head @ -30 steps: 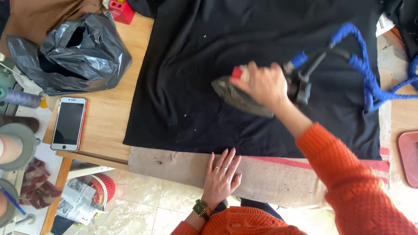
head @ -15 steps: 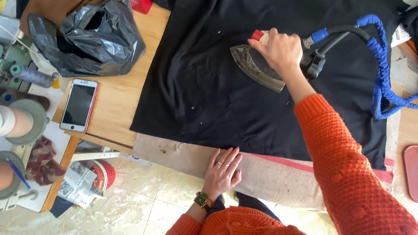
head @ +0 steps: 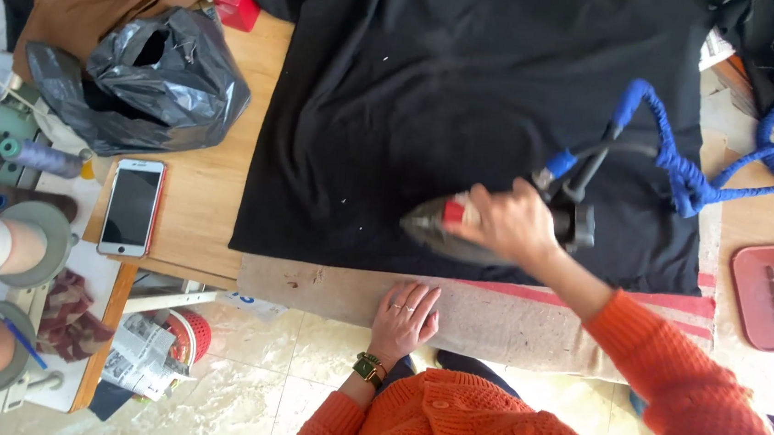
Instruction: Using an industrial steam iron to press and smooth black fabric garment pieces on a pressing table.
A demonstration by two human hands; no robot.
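Here the right hand (head: 508, 223) is wrapped tight around the handle of the iron (head: 446, 227), which sits flat on the black cloth (head: 470, 95) just right of frame centre. The iron's long axis runs nearly level across the frame, its pointed nose aimed left, its blue cord (head: 676, 171) trailing off to the right. Below it, the left hand (head: 405, 318) lies flat with fingers spread on the padded board edge (head: 326, 286). A phone (head: 131, 207) rests at left.

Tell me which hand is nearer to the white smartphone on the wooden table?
Left. The left hand rests flat on the padded board edge, right of the smartphone. The right hand grips the iron, farther right.
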